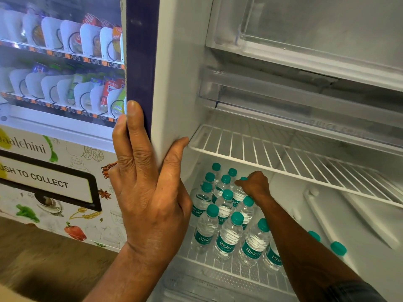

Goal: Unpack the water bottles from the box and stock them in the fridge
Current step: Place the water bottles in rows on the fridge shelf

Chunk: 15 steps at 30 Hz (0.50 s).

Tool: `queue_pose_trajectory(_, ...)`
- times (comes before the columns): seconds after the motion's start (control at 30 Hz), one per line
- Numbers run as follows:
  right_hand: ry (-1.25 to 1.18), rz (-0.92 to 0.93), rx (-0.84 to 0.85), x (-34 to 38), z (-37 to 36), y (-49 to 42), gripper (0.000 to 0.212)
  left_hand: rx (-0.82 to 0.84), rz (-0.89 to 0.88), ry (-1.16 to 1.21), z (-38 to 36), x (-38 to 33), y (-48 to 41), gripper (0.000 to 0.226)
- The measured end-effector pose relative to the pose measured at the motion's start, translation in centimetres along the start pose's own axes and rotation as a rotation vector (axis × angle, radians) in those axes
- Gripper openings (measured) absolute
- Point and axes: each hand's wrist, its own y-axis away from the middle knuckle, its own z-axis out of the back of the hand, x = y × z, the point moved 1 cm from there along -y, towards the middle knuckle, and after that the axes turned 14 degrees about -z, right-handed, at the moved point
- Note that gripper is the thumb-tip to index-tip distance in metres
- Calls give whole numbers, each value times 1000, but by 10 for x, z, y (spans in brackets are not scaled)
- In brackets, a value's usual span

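The water bottles point(226, 214), small clear ones with teal caps and teal labels, stand upright in close rows on the lower wire shelf point(218, 269) of the open fridge point(174, 83), most of them just below and to the left of the right hand point(254, 185). That hand reaches deep to the back of the cluster, its fingers curled down over the cap and neck of a rear bottle point(238, 191), apparently setting it into its row. Two more teal caps show on the far side of the right forearm. The left hand point(146, 188) lies flat and spread against the fridge's side edge, fingers on the outer dark face and thumb wrapped round to the inner wall, bracing the body. Above the right hand the upper wire shelf point(283, 153) is bare. To the left of the left hand stands a snack vending machine point(61, 62). The step in hand looks like placing one bottle at the back; next, the hand must let go without toppling its neighbours, draw out clear of the upper shelf, and go to the box, which is out of view.
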Motion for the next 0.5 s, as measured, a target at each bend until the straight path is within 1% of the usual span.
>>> queue_pose_trajectory(0.17,15,-6,10,-3,-2,-3,48,-3,5,2,1,0,0,35)
queue_pose_trajectory(0.5,78,13,9,-9,0,-2,45,17,7,-26,2,0,-1,39)
